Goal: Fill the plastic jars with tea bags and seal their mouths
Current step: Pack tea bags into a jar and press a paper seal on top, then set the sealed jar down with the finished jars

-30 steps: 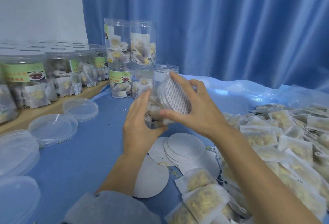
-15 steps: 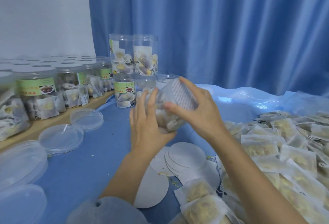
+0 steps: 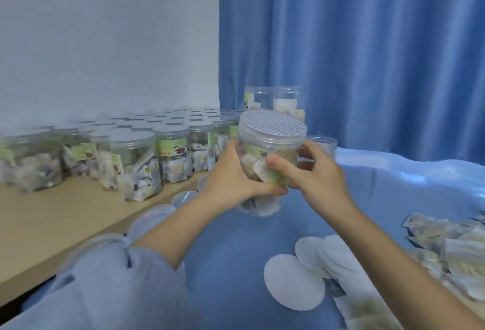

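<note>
Two hands on it: my left hand [image 3: 231, 177] wraps the filled jar [image 3: 267, 161], my right hand [image 3: 312, 172] grips its far side, patterned seal [image 3: 273, 125] on top, upright above the blue table's [image 3: 236, 251] back-left edge, beside rows of lidded jars [image 3: 136, 161].

Small hand-packing workspace, home or improvised room rather than factory line. Evidence: dozens of identical filled jars [image 3: 141, 164] with green labels, crowded in rows on a wooden shelf [image 3: 49, 214] along a plain white wall [image 3: 105, 41]; loose tea bags [image 3: 451, 245] heaped on a blue table cover [image 3: 236, 251]; stack of round white seal discs [image 3: 309, 272] near them; spare clear lids [image 3: 160, 211] at shelf edge; blue curtain [image 3: 367, 54] as backdrop. No machinery in view.
</note>
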The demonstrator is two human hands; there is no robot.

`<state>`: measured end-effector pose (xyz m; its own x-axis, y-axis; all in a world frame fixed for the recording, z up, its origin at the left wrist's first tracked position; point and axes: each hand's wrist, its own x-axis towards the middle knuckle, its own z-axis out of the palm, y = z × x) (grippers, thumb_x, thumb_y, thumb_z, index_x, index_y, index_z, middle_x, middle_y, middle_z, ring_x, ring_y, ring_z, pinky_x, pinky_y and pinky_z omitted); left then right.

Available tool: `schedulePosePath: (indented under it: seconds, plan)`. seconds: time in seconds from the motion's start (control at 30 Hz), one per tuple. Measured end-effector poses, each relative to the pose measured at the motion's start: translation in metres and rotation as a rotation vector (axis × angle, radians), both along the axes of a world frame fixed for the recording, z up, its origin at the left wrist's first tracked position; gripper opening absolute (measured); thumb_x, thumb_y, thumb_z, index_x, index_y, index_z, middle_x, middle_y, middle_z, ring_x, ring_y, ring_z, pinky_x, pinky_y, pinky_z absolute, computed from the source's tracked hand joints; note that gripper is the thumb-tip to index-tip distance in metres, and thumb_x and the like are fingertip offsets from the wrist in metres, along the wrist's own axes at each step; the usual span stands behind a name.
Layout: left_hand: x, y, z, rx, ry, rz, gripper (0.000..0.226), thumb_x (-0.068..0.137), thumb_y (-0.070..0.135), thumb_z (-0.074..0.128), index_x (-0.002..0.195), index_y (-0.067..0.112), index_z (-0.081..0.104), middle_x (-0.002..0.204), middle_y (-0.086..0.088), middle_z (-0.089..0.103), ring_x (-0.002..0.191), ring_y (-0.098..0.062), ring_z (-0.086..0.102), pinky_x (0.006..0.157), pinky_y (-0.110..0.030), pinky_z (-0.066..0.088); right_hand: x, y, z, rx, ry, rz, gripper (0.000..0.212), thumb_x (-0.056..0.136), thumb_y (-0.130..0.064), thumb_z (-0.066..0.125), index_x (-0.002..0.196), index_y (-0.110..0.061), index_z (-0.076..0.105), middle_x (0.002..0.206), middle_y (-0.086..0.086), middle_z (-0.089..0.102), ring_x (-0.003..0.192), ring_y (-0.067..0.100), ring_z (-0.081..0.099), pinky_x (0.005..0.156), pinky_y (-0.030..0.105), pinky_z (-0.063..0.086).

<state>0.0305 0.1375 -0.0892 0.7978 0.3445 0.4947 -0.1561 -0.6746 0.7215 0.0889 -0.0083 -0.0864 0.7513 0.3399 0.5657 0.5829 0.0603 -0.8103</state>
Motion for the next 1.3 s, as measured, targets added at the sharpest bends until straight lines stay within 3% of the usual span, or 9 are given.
schedulePosePath:
  seconds: [0.07, 0.17, 0.3, 0.5, 0.6, 0.77, 0.9, 1.07, 1.3]
  plan:
    - [-0.021, 0.022, 0.008, 0.091, 0.046, 0.135, 0.108, 0.034, 0.058, 0.087, 0.124, 0.022, 0.04, 0.12, 0.003, 0.047, 0.113, -0.011, 0.047, 0.095, -0.028, 0.044, -0.014, 0.024, 0.008, -0.031, -0.031, 0.004, 0.073, 0.049, -0.06, 0.077, 0.113, -0.03, 0.059, 0.094, -0.021, 0.064, 0.082, -0.007, 0.062, 0.074, 0.019, 0.054]
    - [-0.056, 0.064, 0.015, 0.139, 0.101, 0.291, 0.111, 0.031, 0.065, 0.083, 0.127, 0.026, 0.044, 0.122, 0.002, 0.046, 0.115, -0.014, 0.039, 0.097, -0.03, 0.039, -0.035, 0.072, 0.016, -0.113, -0.054, 0.038, 0.068, 0.056, -0.057, 0.079, 0.113, -0.032, 0.054, 0.098, -0.019, 0.063, 0.09, -0.003, 0.062, 0.081, 0.021, 0.052]
    - [-0.108, 0.125, 0.016, 0.003, 0.133, 0.278, 0.102, 0.026, 0.059, 0.088, 0.116, 0.02, 0.059, 0.112, -0.004, 0.064, 0.103, -0.02, 0.061, 0.092, -0.038, 0.05, -0.069, 0.147, 0.019, -0.232, -0.104, 0.164, 0.057, 0.061, -0.062, 0.074, 0.104, -0.026, 0.062, 0.102, -0.006, 0.066, 0.098, 0.012, 0.062, 0.085, 0.031, 0.052]
    - [-0.171, 0.196, -0.005, -0.116, 0.088, 0.415, 0.063, 0.041, 0.041, 0.092, 0.096, 0.019, 0.071, 0.091, 0.003, 0.074, 0.089, -0.011, 0.068, 0.084, -0.038, 0.055, -0.112, 0.248, 0.003, -0.375, -0.158, 0.246, 0.058, 0.064, -0.074, 0.063, 0.099, -0.028, 0.056, 0.11, -0.003, 0.042, 0.1, 0.011, 0.048, 0.069, 0.018, 0.036]
    - [-0.185, 0.219, -0.019, -0.144, 0.079, 0.423, 0.049, 0.049, 0.028, 0.092, 0.091, 0.031, 0.068, 0.087, 0.022, 0.071, 0.082, 0.008, 0.064, 0.073, -0.016, 0.052, -0.122, 0.282, -0.012, -0.412, -0.137, 0.313, 0.068, 0.065, -0.074, 0.061, 0.114, -0.027, 0.056, 0.113, -0.005, 0.042, 0.103, 0.009, 0.047, 0.069, 0.016, 0.036]
    - [-0.188, 0.251, -0.04, -0.205, 0.154, 0.656, 0.024, 0.071, 0.023, 0.081, 0.081, 0.024, 0.059, 0.07, -0.003, 0.066, 0.065, -0.021, 0.061, 0.057, -0.028, 0.049, -0.125, 0.332, -0.024, -0.502, -0.108, 0.343, 0.065, 0.076, -0.057, 0.066, 0.122, -0.013, 0.05, 0.105, -0.002, 0.055, 0.102, 0.018, 0.055, 0.077, 0.025, 0.045]
    - [-0.189, 0.268, -0.051, -0.191, 0.221, 0.794, 0.069, 0.091, 0.008, 0.053, 0.148, 0.009, 0.015, 0.117, -0.015, 0.06, 0.108, -0.031, 0.056, 0.077, -0.029, 0.04, -0.124, 0.351, -0.024, -0.633, -0.083, 0.533, 0.065, 0.09, -0.016, 0.06, 0.145, -0.011, 0.025, 0.137, 0.005, 0.05, 0.125, 0.022, 0.048, 0.101, 0.031, 0.04]
    - [-0.184, 0.264, -0.058, -0.281, 0.191, 0.833, 0.057, 0.088, 0.001, 0.048, 0.142, 0.009, 0.03, 0.136, -0.01, 0.052, 0.121, -0.029, 0.05, 0.092, -0.032, 0.041, -0.118, 0.342, -0.033, -0.701, -0.108, 0.54, 0.076, 0.091, -0.019, 0.057, 0.151, -0.025, 0.011, 0.155, 0.006, 0.024, 0.142, 0.021, 0.023, 0.113, 0.032, 0.026]
    - [-0.126, 0.193, -0.033, -0.269, -0.02, 0.673, 0.034, 0.085, 0.003, 0.055, 0.118, 0.009, 0.052, 0.113, -0.005, 0.064, 0.105, -0.025, 0.059, 0.09, -0.035, 0.046, -0.103, 0.275, -0.009, -0.571, -0.153, 0.43, 0.052, 0.094, -0.023, 0.051, 0.144, -0.023, 0.036, 0.143, 0.001, 0.045, 0.126, 0.019, 0.047, 0.101, 0.029, 0.039]
